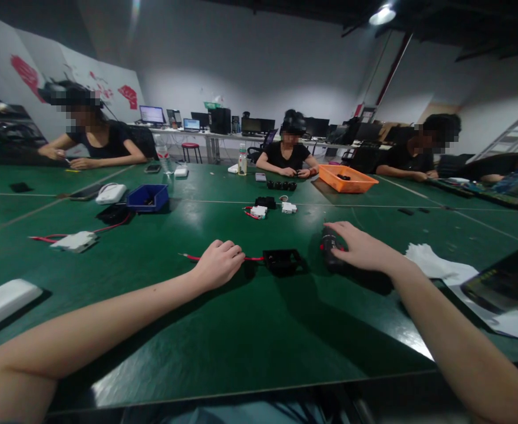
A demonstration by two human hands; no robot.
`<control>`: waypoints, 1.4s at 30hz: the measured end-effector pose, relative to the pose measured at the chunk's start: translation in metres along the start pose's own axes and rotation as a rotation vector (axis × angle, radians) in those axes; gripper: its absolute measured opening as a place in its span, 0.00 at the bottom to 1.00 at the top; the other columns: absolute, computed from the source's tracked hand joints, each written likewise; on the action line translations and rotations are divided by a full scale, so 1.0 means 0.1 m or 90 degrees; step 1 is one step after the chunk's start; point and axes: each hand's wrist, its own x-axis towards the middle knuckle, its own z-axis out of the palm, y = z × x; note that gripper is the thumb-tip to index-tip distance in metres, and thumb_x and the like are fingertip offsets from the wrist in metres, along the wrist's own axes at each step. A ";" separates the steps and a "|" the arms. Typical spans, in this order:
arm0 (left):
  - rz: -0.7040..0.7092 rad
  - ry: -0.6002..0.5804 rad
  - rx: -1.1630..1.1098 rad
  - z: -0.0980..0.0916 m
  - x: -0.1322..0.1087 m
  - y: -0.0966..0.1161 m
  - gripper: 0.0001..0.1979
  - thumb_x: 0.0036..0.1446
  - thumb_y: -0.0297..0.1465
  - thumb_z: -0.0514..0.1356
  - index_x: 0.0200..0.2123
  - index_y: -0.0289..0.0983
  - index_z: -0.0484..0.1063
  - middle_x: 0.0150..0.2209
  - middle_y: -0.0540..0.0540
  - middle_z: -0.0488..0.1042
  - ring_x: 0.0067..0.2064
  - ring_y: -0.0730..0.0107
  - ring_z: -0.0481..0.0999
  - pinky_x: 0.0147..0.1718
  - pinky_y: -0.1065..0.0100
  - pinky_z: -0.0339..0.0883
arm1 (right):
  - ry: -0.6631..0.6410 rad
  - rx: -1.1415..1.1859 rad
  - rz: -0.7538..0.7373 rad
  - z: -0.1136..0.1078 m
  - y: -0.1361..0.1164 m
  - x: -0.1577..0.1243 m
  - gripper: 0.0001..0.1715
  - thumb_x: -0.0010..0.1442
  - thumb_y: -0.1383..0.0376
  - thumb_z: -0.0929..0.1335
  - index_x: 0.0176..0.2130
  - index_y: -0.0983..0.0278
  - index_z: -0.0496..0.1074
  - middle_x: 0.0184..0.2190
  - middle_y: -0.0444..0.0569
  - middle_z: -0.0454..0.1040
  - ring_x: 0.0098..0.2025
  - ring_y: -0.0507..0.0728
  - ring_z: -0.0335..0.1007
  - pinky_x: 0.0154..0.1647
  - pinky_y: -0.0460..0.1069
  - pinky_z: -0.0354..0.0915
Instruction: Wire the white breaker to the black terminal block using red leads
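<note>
My left hand [220, 265] is closed over a red wire [254, 258], its fingers curled down onto the table. The stripped wire end [188, 256] pokes out on the left, and the other end runs to an open black plastic box [281, 260]. On the right, my right hand [360, 247] grips a small black power drill [329, 252] with red accents. Its thumb lies on the near side and its fingers reach over the far side. The drill's bit points away from me; its handle is mostly hidden under my hand.
Left stand a blue bin [148, 198] and a white connector block [75, 241] with red wires. Further off are more white connectors [259, 211], black parts [280, 185] and an orange basket [347, 178]. White paper [439, 265] lies right. Several people sit around the green table [223, 347].
</note>
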 end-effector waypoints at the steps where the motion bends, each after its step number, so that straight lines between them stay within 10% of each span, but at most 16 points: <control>1: 0.000 0.000 0.001 0.00 0.00 0.00 0.11 0.68 0.31 0.52 0.43 0.38 0.74 0.41 0.43 0.76 0.43 0.62 0.72 0.37 0.61 0.56 | 0.048 0.019 -0.035 0.03 -0.11 0.05 0.32 0.62 0.60 0.65 0.64 0.61 0.61 0.59 0.57 0.68 0.54 0.64 0.72 0.54 0.57 0.68; 4: 0.004 0.000 0.001 0.01 0.00 0.00 0.11 0.68 0.31 0.52 0.44 0.38 0.74 0.41 0.43 0.76 0.44 0.62 0.72 0.38 0.60 0.57 | 0.165 -0.003 -0.053 0.24 -0.38 0.20 0.20 0.66 0.62 0.62 0.54 0.66 0.70 0.51 0.57 0.74 0.50 0.63 0.72 0.51 0.55 0.67; 10: 0.015 0.007 0.006 0.01 0.00 -0.01 0.10 0.68 0.31 0.52 0.42 0.37 0.74 0.40 0.44 0.76 0.46 0.62 0.72 0.46 0.57 0.58 | 0.129 -0.134 -0.062 0.59 -0.48 0.21 0.16 0.67 0.65 0.62 0.47 0.69 0.74 0.45 0.58 0.77 0.45 0.62 0.72 0.47 0.53 0.64; 29: 0.033 -0.014 0.017 -0.14 0.02 0.01 0.13 0.68 0.33 0.51 0.47 0.36 0.72 0.48 0.38 0.74 0.52 0.57 0.71 0.48 0.57 0.61 | 0.033 -0.196 -0.071 0.63 -0.48 0.11 0.17 0.68 0.60 0.62 0.43 0.65 0.76 0.40 0.56 0.79 0.44 0.63 0.72 0.49 0.56 0.58; 42: 0.099 -0.145 -0.057 -0.42 0.50 0.17 0.28 0.65 0.52 0.51 0.61 0.44 0.61 0.56 0.38 0.67 0.41 0.58 0.77 0.38 0.60 0.64 | 0.028 -0.179 -0.069 0.64 -0.47 0.10 0.17 0.68 0.59 0.62 0.44 0.65 0.76 0.41 0.56 0.79 0.46 0.63 0.73 0.50 0.56 0.59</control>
